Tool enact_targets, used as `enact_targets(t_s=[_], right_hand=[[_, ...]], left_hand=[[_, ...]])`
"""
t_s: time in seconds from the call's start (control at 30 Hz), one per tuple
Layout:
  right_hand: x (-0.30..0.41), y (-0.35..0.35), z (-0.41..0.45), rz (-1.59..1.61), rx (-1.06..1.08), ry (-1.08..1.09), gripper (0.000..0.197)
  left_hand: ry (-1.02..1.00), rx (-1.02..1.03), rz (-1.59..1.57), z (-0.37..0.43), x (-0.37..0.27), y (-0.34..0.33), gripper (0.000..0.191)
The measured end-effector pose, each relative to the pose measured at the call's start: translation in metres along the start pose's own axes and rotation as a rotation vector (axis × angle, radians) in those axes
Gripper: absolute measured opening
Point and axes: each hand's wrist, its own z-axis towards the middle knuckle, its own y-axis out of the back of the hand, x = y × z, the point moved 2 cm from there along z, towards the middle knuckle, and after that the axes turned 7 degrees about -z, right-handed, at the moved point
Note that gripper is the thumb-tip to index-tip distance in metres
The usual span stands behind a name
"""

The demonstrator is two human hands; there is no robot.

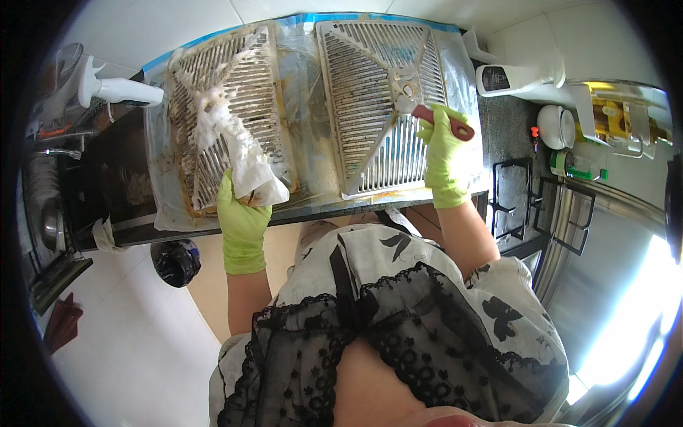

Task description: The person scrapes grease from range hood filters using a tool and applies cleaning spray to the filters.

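Observation:
Two slotted metal grease filters lie side by side on a plastic sheet (307, 133). Brown grime and white foam (211, 107) cover much of the left filter (256, 88). On the right filter (355, 85) the slots also look stained, with residue around the centre. My left hand (243, 232), in a yellow-green glove, grips a crumpled white paper towel (253, 173) over the left filter's near part. My gloved right hand (447, 160) holds a tool by its dark red handle (460, 130). Its pale head (405, 104) is at the right filter's centre; whether it is a scraper or brush is unclear.
A white spray bottle (120, 91) lies at the left and another white bottle (515, 79) at the right. Black hob grates (509, 203), a white jar (555, 127) and a green-labelled bottle (579, 166) are further right. A black-lined bin (176, 262) stands on the floor.

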Motion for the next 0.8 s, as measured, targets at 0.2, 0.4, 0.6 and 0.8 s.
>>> enact_targets(t_s=[0.2,0.4,0.6,0.8], right_hand=[[-0.004,-0.023,0.029,0.075,0.048,0.018,0.013],[-0.014,0.028,-0.001,0.001,-0.007,0.071,0.013],[-0.008,0.064,0.008,-0.167,0.363,0.072,0.020],[0.042,0.043,0.056,-0.420,0.883,0.208,0.029]], left_hand=[[0.178,0.364,-0.154,0.014,-0.006,0.026,0.037],[0.127,0.319,-0.124,0.011,-0.013,0.032,0.036],[0.097,0.244,-0.051,0.004,-0.018,0.022,0.038],[0.105,0.098,-0.022,0.003,-0.018,0.015,0.036]])
